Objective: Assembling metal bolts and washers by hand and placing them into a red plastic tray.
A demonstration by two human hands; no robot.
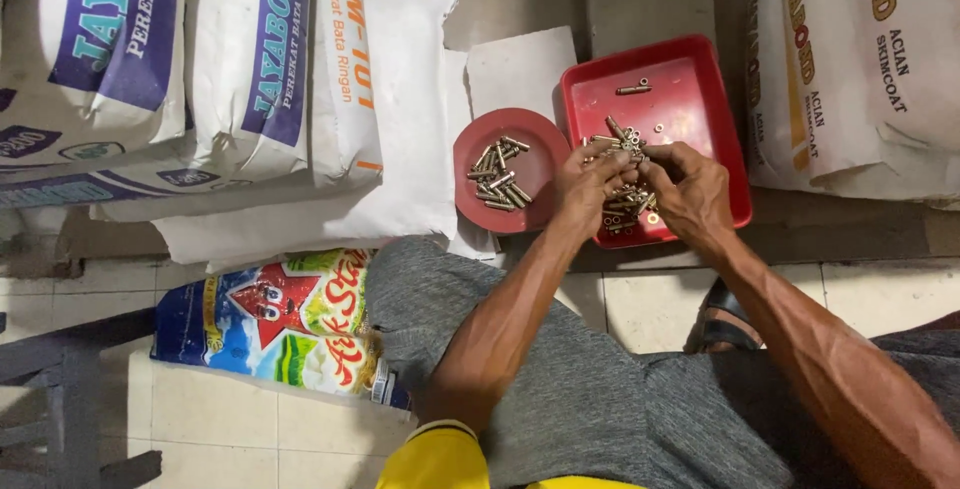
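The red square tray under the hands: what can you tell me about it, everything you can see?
The red tray is a shallow, glossy, plastic-looking dish, roughly square with rounded corners and a raised rim. It lies flat on the floor between white sacks, right of a round red lid. A heap of small metal sleeves sits in its near half; one piece lies alone near the far edge. The left hand and right hand work over the heap, hiding part of the tray.
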